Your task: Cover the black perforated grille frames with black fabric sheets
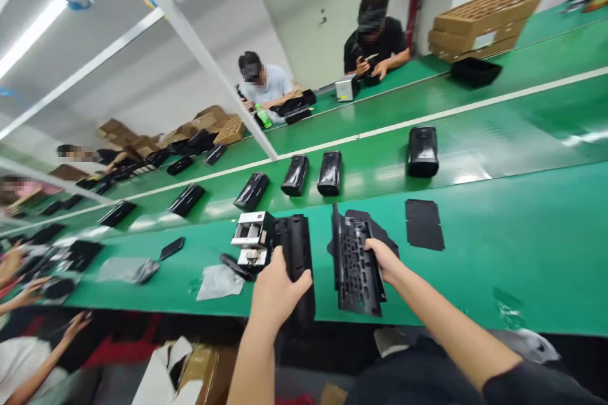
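My left hand is closed on a long black plastic housing, which is held upright over the bench's front edge. To its right, my right hand grips the right side of a black slotted plastic panel, tilted above the green bench. Part of a dark flat sheet shows behind that panel. Left of the housing stands a small white and black machine. Another black sheet with notched edges lies flat to the right.
Glossy black casings sit spaced along the green conveyor beyond the bench. Clear plastic bags and a phone-like black slab lie to the left. Co-workers sit across the line. Cardboard trays are stacked at far right.
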`<state>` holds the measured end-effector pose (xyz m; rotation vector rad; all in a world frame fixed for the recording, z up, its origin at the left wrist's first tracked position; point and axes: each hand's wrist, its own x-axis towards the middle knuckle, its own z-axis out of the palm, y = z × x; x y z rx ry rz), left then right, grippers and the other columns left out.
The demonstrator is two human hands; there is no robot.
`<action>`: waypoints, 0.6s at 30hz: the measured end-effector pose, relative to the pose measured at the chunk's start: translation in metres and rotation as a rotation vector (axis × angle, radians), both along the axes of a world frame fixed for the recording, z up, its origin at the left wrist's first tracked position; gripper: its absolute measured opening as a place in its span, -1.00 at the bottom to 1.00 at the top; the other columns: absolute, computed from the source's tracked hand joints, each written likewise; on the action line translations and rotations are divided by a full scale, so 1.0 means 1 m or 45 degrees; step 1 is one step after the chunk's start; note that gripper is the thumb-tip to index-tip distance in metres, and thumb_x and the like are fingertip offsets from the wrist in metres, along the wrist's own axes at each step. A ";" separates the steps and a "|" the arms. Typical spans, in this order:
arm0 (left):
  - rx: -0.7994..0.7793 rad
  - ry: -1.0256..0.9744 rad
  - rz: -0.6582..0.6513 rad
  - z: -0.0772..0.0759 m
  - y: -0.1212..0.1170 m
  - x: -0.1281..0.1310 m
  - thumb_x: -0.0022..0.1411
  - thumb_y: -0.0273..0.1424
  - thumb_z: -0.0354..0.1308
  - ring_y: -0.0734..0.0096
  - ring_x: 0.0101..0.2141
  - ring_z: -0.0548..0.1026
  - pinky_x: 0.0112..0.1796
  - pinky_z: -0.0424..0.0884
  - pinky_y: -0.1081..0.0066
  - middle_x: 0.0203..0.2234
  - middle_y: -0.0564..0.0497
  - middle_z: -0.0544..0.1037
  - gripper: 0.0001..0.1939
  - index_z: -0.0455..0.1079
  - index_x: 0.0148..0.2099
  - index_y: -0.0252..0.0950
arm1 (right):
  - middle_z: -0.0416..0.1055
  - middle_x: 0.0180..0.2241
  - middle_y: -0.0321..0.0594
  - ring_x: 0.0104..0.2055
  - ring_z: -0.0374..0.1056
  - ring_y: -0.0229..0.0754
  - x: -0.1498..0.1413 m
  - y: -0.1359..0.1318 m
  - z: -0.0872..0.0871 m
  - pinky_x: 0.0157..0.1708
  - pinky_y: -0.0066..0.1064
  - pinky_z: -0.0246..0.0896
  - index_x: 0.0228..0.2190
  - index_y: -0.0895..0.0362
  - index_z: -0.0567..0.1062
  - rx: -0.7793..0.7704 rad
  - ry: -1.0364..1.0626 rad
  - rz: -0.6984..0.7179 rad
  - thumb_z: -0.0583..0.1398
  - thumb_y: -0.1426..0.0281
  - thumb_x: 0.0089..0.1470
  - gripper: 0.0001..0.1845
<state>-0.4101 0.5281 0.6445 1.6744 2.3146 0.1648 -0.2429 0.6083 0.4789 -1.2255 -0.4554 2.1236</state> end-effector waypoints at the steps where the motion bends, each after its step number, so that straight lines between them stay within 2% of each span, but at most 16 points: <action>1: -0.027 0.048 -0.102 -0.007 0.015 0.009 -0.01 -0.25 0.01 0.25 -0.41 0.46 -0.45 0.29 0.40 -0.45 -0.01 0.48 -0.69 0.16 -0.19 -0.26 | 0.19 -0.76 -0.43 -0.70 0.16 -0.28 0.020 0.003 -0.010 -0.67 -0.45 0.13 -0.61 0.08 0.18 0.028 -0.119 -0.094 0.00 0.44 -0.38 -0.90; 4: -0.084 0.217 -0.388 -0.033 0.054 0.043 -0.02 -0.25 0.02 0.19 -0.43 0.47 -0.48 0.29 0.38 -0.48 -0.04 0.48 -0.65 0.15 -0.18 -0.28 | 0.18 -0.75 -0.43 -0.66 0.16 -0.27 0.077 0.014 -0.039 -0.66 -0.47 0.08 -0.61 0.08 0.19 0.119 -0.477 -0.318 -0.01 0.44 -0.36 -0.91; 8: -0.069 0.393 -0.707 -0.066 0.094 0.099 -0.01 -0.33 0.02 0.18 -0.42 0.47 -0.47 0.31 0.36 -0.47 -0.09 0.48 -0.62 0.14 -0.11 -0.33 | 0.25 -0.67 -0.33 -0.55 0.21 -0.22 0.135 0.039 -0.071 -0.58 -0.45 0.08 -0.60 0.11 0.25 0.198 -0.908 -0.434 0.01 0.45 -0.31 -0.92; 13: -0.035 0.444 -1.043 -0.103 0.124 0.149 -0.02 -0.47 0.04 0.23 -0.38 0.45 -0.45 0.32 0.37 -0.42 -0.07 0.44 -0.72 0.19 -0.17 -0.31 | 0.35 -0.45 -0.21 -0.38 0.27 -0.20 0.187 0.085 -0.092 -0.39 -0.37 0.14 -0.43 0.19 0.35 0.253 -1.271 -0.359 0.08 0.45 -0.19 -0.84; 15: -0.003 0.459 -1.173 -0.120 0.127 0.158 0.01 -0.48 0.04 0.24 -0.38 0.43 -0.46 0.31 0.36 -0.41 -0.06 0.41 -0.76 0.20 -0.19 -0.31 | 0.38 -0.37 -0.14 -0.31 0.29 -0.16 0.205 0.105 -0.096 -0.33 -0.34 0.15 -0.34 0.21 0.36 0.278 -1.361 -0.287 0.11 0.44 -0.19 -0.74; 18: 0.100 0.486 -1.329 -0.145 0.128 0.164 0.12 -0.46 -0.06 0.26 -0.36 0.39 -0.48 0.29 0.36 -0.40 -0.06 0.37 -0.85 0.21 -0.21 -0.30 | 0.41 -0.37 -0.06 -0.31 0.32 -0.09 0.220 0.132 -0.102 -0.35 -0.36 0.17 -0.28 0.25 0.38 0.335 -1.428 -0.124 0.15 0.43 -0.25 -0.63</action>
